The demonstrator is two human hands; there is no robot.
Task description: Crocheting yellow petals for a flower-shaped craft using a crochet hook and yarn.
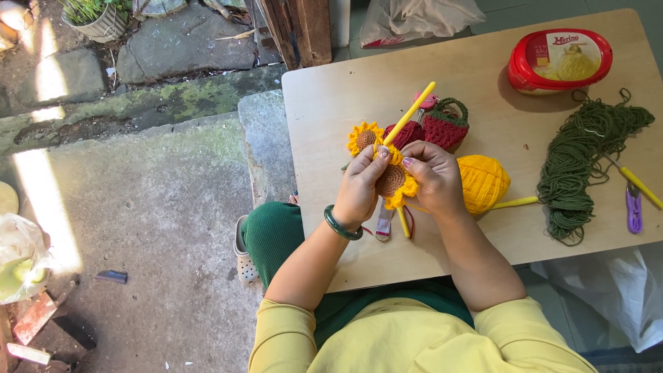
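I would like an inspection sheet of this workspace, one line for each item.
Surface: pale wooden table, bare at its left end.
Job's things: crocheted sunflower held in both hands; yellow crochet hook sticking up from it; yellow yarn ball beside the right hand.
Clutter: second sunflower, red crocheted pieces, green yarn heap, red tub, purple snips.
Hands: left hand and right hand both pinch the sunflower.
Cables: nothing seen.
Surroundings: stone ground, plastic bags.
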